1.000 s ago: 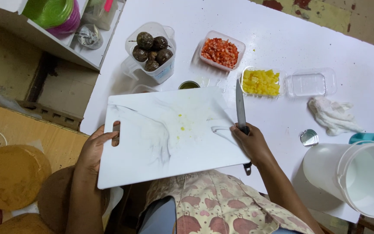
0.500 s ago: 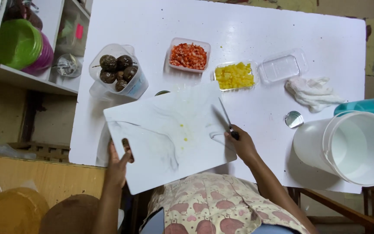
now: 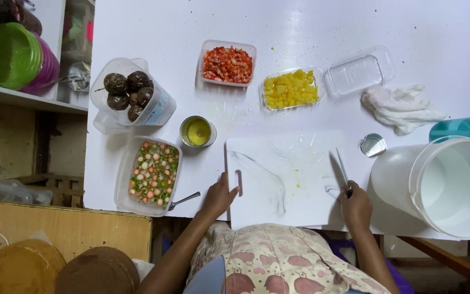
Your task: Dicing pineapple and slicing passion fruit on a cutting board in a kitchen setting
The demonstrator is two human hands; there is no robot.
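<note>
**Two hands working a cutting board at the near edge of a white table**

A wide white table [image 3: 300, 27] is filling most of the view, with a bare far half lying open beyond the containers. To its left, a shelf [image 3: 23, 100] is carrying stacked green and purple plastic bowls [image 3: 9, 54], and a wooden board [image 3: 61, 234] is sitting lower down by the near left corner. A large white plastic bucket [image 3: 447, 185] is standing at the right edge, overhanging the near rim, with a teal object just behind it.

A white marbled cutting board [image 3: 289, 179] is lying at the near edge, its front side hanging slightly over the person's lap. The left hand [image 3: 218, 197] is gripping the board's left side at the handle slot, fingers curled around it. The right hand [image 3: 356, 207] is closed around the handle of a slim kitchen knife [image 3: 342, 171], whose blade is lying on the board's right part.

Left of the board, a clear rectangular tub of mixed diced vegetables [image 3: 149, 173] is resting near the table's left edge, a spoon handle poking out. Behind it, a clear jug of dark round fruits [image 3: 131, 98] is standing. Further back, a tub of chopped red pieces [image 3: 227, 63], a tub of yellow cubes [image 3: 290, 88] and an empty clear lid [image 3: 359, 72] are sitting in a row. A crumpled white cloth [image 3: 401, 109] is lying right of them. A small open tin [image 3: 197, 132] and its round metal lid [image 3: 372, 145] are flanking the board, leaving narrow gaps on either side.
</note>
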